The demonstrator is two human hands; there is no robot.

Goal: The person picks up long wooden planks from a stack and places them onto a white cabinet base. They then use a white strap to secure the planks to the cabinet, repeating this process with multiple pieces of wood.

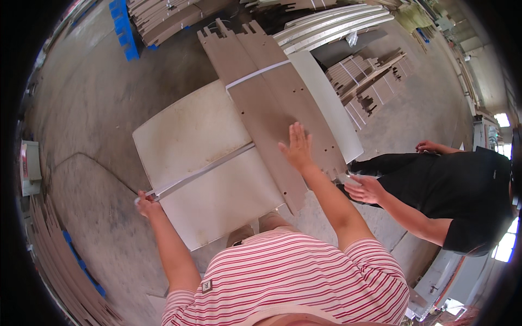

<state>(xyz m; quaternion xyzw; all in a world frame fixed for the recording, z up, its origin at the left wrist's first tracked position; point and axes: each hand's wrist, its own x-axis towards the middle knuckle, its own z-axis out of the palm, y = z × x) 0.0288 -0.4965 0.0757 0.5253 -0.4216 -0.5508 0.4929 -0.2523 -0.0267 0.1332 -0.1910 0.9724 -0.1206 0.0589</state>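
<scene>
Head view: brown boards (274, 111) lie on a pale bench (190, 127), one white band (258, 74) across them; a second strip (209, 166), pinched by the left hand (147, 205), isn't over yet; right hand (298, 151) spread flat on top.

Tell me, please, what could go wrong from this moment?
If the left hand pulls hard on the white strap it grips, the brown boards might slide, as the right hand is only spread flat over them. The co-worker's hand is close to the boards' lower right corner, so it could be bumped if they shift.
</scene>
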